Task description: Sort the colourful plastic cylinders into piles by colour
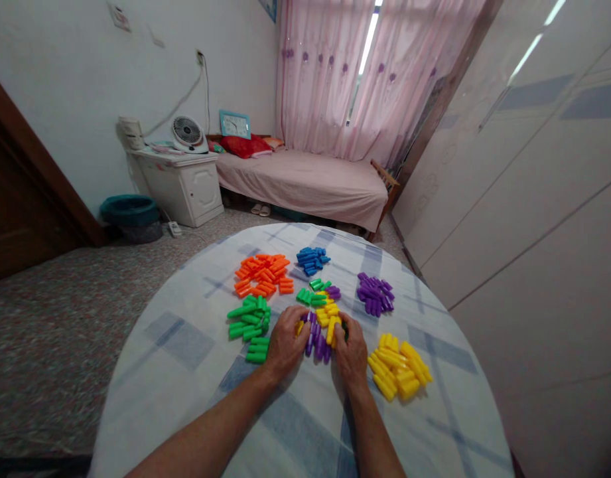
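On the table between my hands lies a mixed cluster of short plastic tube-shaped pieces that look like pen caps. It has purple pieces (318, 340) nearest me, yellow pieces (327, 311) behind them, and green pieces (311, 297) at the far end. My left hand (286, 340) curls round the cluster's left side, thumb against a purple piece, with a bit of yellow showing by its fingers. At the right side, my right hand (352, 348) has thumb and fingers closed at a yellow piece (332, 330); something green shows under its fingers. Both hands partly hide what they touch.
Around the cluster on the round table (295, 431) lie an orange pile (263, 273), a blue pile (312, 259), a purple pile (375, 294), a yellow pile (399, 366) and a green pile (249, 318). Beyond stand a bed (310, 179) and a white cabinet (205, 192).
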